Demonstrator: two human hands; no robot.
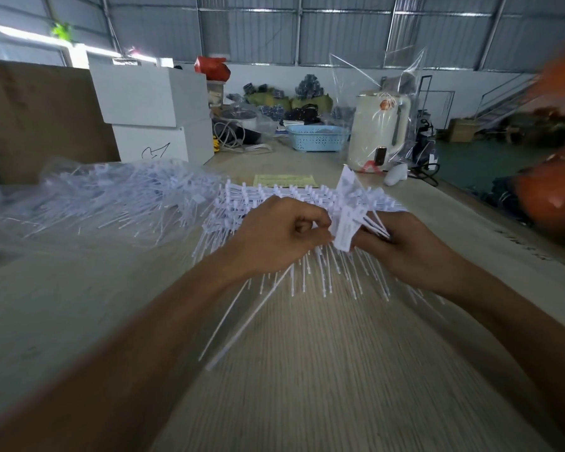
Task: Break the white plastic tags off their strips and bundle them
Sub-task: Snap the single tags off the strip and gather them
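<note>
A wide strip of white plastic tags (294, 195) lies across the middle of the table, its thin tails fanning toward me. My left hand (274, 236) rests on it with fingers curled, pinching a flat white tag head (345, 230) at the strip's right part. My right hand (405, 246) grips a small bundle of loose tags (377, 228), their tails spreading up and left from my fist. A big heap of more white tags (118, 197) lies on clear plastic at the left.
White boxes (150, 102) and a brown cardboard sheet (36, 119) stand at the back left. A blue basket (317, 138) and a cream kettle in a clear bag (377, 132) stand behind the strip. A yellow paper (284, 180) lies flat. The table edge runs down the right side.
</note>
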